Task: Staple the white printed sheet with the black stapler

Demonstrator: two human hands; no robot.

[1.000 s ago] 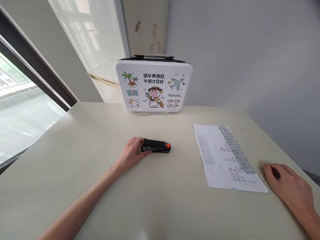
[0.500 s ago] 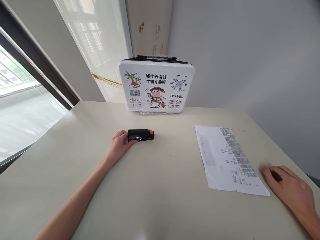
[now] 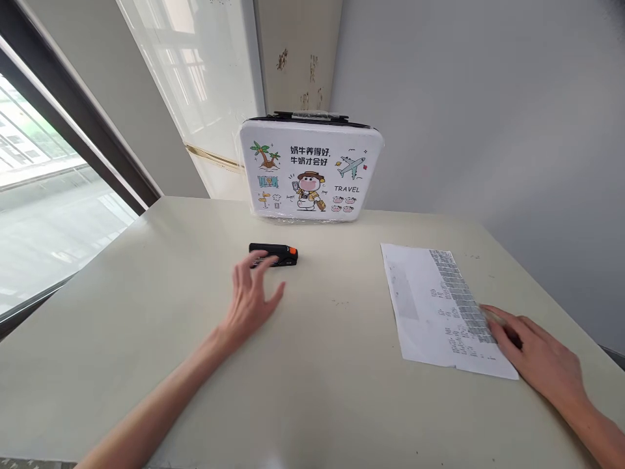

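A black stapler [image 3: 289,251] with an orange patch at its right end lies on the table, below the case. My left hand [image 3: 251,296] is open just in front of it. Its blurred index and middle fingers reach across the stapler's left part, while the thumb stands apart to the right. On the right lies a printed sheet of paper [image 3: 420,326] with a grey grid along its right side. My right hand [image 3: 541,355] is closed at that right edge, thumb and index finger on the paper; its other fingers are curled and partly hidden.
A white case [image 3: 312,169] with cartoon travel drawings, partly wrapped in clear film, stands upright at the back of the pale table [image 3: 312,384]. Grey wall rises behind and to the right; a window [image 3: 49,195] is on the left.
My left hand has let go of the stapler and opened, fingers lifting and spreading. My right hand has moved left from the bare table onto the paper's edge. The view has shifted slightly.
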